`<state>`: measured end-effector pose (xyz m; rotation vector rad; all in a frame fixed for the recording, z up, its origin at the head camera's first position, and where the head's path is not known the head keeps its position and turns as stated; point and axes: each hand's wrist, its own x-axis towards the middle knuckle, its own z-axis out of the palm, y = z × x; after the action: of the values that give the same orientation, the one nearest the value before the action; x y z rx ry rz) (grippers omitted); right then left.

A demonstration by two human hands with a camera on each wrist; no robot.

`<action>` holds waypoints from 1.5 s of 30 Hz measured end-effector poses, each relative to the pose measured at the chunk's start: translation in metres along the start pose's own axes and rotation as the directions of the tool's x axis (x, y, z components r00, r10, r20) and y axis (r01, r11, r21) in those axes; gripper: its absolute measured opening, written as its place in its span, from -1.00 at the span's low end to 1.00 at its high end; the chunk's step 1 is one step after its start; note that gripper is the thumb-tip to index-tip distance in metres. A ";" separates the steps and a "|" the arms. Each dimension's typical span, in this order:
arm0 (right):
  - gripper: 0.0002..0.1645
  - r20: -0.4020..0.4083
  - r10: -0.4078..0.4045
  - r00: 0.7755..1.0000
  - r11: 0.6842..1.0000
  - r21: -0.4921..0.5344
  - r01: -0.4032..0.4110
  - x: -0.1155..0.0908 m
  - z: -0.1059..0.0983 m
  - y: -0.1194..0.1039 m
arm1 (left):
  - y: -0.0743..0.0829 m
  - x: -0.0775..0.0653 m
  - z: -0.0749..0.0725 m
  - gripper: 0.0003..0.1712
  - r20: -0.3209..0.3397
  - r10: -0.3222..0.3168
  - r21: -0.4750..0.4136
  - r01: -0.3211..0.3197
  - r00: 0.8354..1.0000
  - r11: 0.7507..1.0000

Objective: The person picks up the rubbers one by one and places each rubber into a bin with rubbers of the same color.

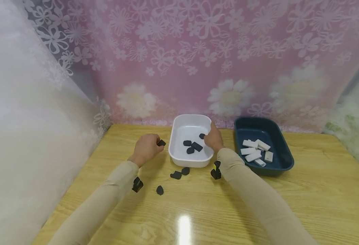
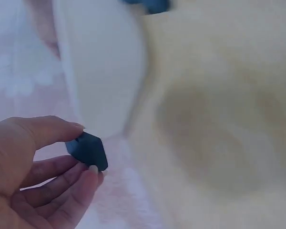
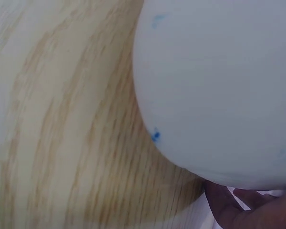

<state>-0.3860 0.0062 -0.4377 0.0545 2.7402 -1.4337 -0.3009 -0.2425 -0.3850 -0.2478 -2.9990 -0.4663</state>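
Observation:
Between thumb and fingertips my left hand (image 1: 147,148) pinches a small dark angular piece (image 2: 88,151), just left of the white plastic tub (image 1: 191,164). My right hand (image 1: 214,139) holds the tub's right rim, thumb over the inner side and fingers on the outside. Several dark pieces (image 1: 197,146) lie on the tub's floor, one beside the right thumb. On the table before the tub lie two more, a notched dark piece (image 1: 176,175) and a rounded dark piece (image 1: 185,171). A third dark piece (image 1: 159,190) lies nearer, to the left.
A dark blue tub (image 1: 285,158) with several white rectangular blocks (image 1: 253,156) stands to the right of the white one, beside my right forearm. Both tubs stand near the back of the wooden table (image 1: 320,197). Behind it hangs a pink flowered curtain (image 1: 179,75).

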 end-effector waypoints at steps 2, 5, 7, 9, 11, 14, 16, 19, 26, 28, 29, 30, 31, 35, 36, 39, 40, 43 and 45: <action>-0.05 0.004 0.000 1.000 1.000 0.005 0.000 0.000 0.000 -0.001 | 0.009 0.010 -0.005 -0.81 -0.009 0.009 -0.005 -0.009 1.000 1.000; -0.05 0.012 -0.008 1.000 1.000 0.010 0.008 0.001 0.000 -0.002 | 0.024 0.026 -0.010 -0.80 -0.013 0.046 0.015 -0.046 0.999 0.999; -0.05 0.016 -0.019 1.000 1.000 0.005 0.019 0.001 0.001 -0.002 | 0.035 0.034 -0.010 -0.81 -0.005 0.080 0.043 -0.080 0.997 0.996; -0.05 0.014 -0.026 1.000 1.000 -0.006 0.026 0.001 0.002 -0.003 | 0.045 0.041 -0.005 -0.83 0.013 0.119 0.073 -0.120 0.993 0.990; -0.06 0.003 -0.023 1.000 1.000 -0.016 0.023 0.000 0.002 -0.003 | 0.054 0.046 0.001 -0.85 0.038 0.161 0.094 -0.164 0.986 0.982; -0.06 -0.009 -0.013 1.000 0.999 -0.030 0.013 -0.003 0.002 -0.003 | 0.063 0.053 0.012 -0.88 0.080 0.192 0.127 -0.201 0.978 0.971; -0.06 -0.012 -0.010 1.000 0.999 -0.041 0.010 -0.005 0.002 -0.003 | 0.067 0.056 0.019 -0.88 0.099 0.193 0.149 -0.207 0.976 0.967; -0.07 -0.016 -0.025 1.000 0.998 -0.058 0.024 -0.006 0.003 -0.003 | 0.069 0.059 0.026 -0.88 0.112 0.176 0.191 -0.195 0.978 0.962; -0.08 -0.039 -0.041 0.998 0.997 -0.074 0.038 -0.004 0.001 -0.003 | 0.077 0.068 0.036 -0.89 0.150 0.218 0.225 -0.248 0.964 0.942; -0.08 -0.041 -0.048 0.998 0.996 -0.078 0.044 -0.003 0.000 -0.001 | 0.079 0.070 0.039 -0.89 0.160 0.228 0.226 -0.261 0.960 0.939; -0.08 -0.042 -0.052 0.998 0.996 -0.080 0.048 -0.002 0.000 0.000 | 0.079 0.071 0.041 -0.89 0.165 0.228 0.230 -0.262 0.960 0.937; -0.07 -0.044 -0.053 0.998 0.996 -0.080 0.049 -0.001 0.000 0.001 | 0.080 0.072 0.042 -0.89 0.168 0.226 0.230 -0.261 0.960 0.937; -0.07 -0.044 -0.053 0.998 0.995 -0.081 0.049 -0.001 0.000 0.002 | 0.081 0.073 0.044 -0.89 0.169 0.221 0.234 -0.257 0.961 0.938; -0.05 -0.045 -0.052 0.998 0.995 -0.084 0.048 -0.001 0.001 0.003 | 0.080 0.074 0.048 -0.89 0.174 0.191 0.247 -0.230 0.966 0.941; -0.06 -0.045 -0.052 0.998 0.996 -0.081 0.048 -0.002 0.001 0.002 | 0.080 0.073 0.049 -0.87 0.174 0.184 0.246 -0.223 0.967 0.943; -0.06 -0.040 -0.058 0.998 0.996 -0.073 0.055 -0.003 0.001 0.001 | 0.077 0.072 0.052 -0.73 0.166 0.169 0.247 -0.207 0.972 0.947; -0.06 -0.039 -0.057 0.998 0.996 -0.069 0.054 -0.004 0.001 0.001 | 0.077 0.072 0.052 -0.67 0.161 0.167 0.246 -0.204 0.973 0.948; -0.07 -0.039 -0.063 0.997 0.996 -0.065 0.061 -0.003 0.000 0.001 | 0.076 0.070 0.051 -0.52 0.161 0.166 0.247 -0.203 0.973 0.947; -0.06 -0.044 -0.062 0.997 0.996 -0.067 0.059 -0.002 -0.001 0.002 | 0.075 0.069 0.050 -0.48 0.166 0.170 0.238 -0.207 0.971 0.949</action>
<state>-0.3836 0.0079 -0.4390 0.0020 2.8472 -1.3720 -0.3587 -0.1466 -0.4018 -0.5615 -3.0876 -0.0457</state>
